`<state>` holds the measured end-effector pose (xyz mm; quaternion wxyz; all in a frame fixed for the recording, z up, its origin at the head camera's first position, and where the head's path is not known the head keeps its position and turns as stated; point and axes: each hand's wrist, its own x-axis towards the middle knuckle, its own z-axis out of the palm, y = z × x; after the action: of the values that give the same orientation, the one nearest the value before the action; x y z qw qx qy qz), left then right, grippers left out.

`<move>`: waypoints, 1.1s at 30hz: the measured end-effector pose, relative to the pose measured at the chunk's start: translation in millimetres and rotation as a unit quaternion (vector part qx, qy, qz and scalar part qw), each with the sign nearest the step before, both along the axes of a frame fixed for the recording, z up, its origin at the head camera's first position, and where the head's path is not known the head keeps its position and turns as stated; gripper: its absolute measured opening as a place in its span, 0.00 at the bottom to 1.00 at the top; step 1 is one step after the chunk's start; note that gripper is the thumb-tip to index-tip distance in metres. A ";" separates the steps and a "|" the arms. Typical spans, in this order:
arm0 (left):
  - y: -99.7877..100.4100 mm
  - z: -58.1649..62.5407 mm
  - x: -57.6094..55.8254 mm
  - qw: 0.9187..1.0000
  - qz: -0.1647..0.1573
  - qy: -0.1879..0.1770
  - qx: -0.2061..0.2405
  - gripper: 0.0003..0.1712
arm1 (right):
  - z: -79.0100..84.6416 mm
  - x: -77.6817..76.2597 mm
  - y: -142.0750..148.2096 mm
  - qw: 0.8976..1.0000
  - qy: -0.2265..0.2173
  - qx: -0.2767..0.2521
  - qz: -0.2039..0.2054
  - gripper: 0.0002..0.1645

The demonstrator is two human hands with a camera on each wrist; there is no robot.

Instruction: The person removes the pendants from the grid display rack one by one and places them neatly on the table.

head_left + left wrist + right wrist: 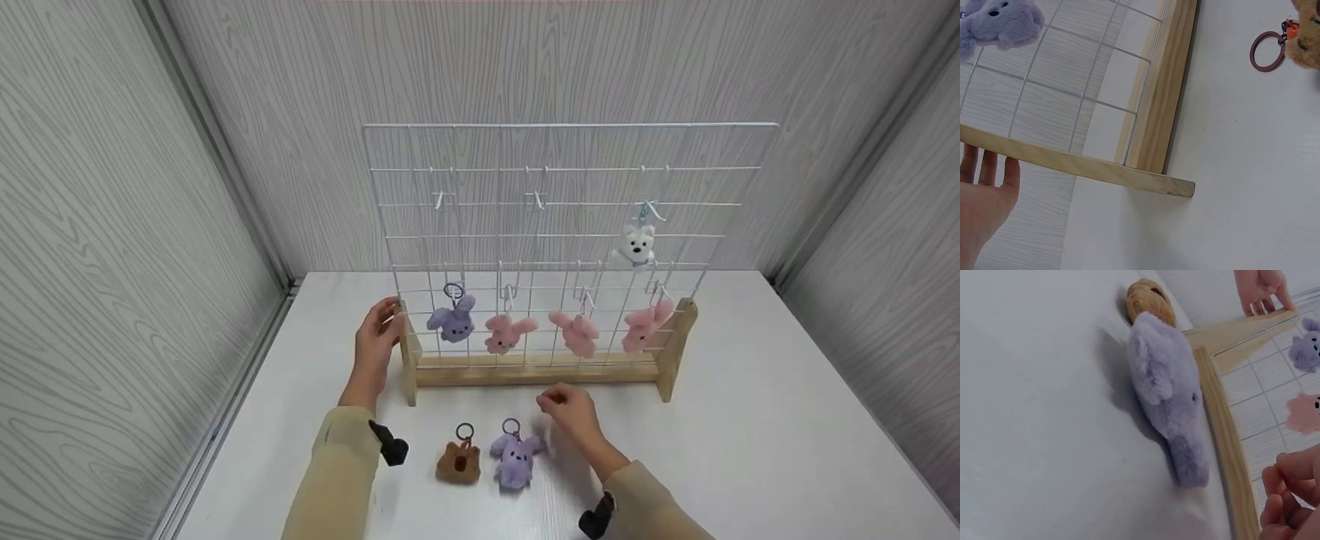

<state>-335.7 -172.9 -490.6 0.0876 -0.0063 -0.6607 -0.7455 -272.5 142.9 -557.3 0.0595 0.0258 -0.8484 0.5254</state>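
My left hand touches the left wooden side post of a wire grid display rack with its fingertips, which look straight in the left wrist view. In the head view my right hand hovers in front of the rack's bottom bar, fingers loosely curled, with nothing visible in them. Just left of it lies a purple plush bunny keychain, and beside that a brown plush bear-like keychain with a dark ring. In the right wrist view, the purple bunny hides part of the brown plush.
On the rack's lower hooks hang a purple plush keychain and pink ones. A white plush dog keychain hangs on an upper right hook. Two upper hooks stick out bare. Panelled walls surround the white table.
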 end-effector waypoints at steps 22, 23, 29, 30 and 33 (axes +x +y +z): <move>1.2 -0.7 -1.6 1.000 0.003 -0.002 0.007 0.21 | 64.1 23.1 16.8 0.997 0.035 -0.068 0.022 0.05; 1.0 -0.9 -1.9 1.000 0.003 -0.002 0.007 0.21 | 72.4 26.8 16.7 0.997 0.034 -0.069 0.023 0.05; 0.0 -1.4 -1.6 1.000 0.003 0.000 0.001 0.22 | 114.4 45.7 16.0 0.996 0.042 -0.069 0.024 0.05; -0.3 -1.6 -1.5 1.000 0.002 0.002 0.002 0.22 | 116.5 46.3 17.0 0.996 0.048 -0.068 0.026 0.05; -0.7 -2.4 -1.3 1.000 -0.002 0.011 0.004 0.23 | 121.9 48.1 20.2 0.995 0.066 -0.066 0.032 0.05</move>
<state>-337.0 -173.6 -493.0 0.0937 -0.0159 -0.6569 -0.7480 -224.4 163.2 -435.4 0.1000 0.0832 -0.8047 0.5793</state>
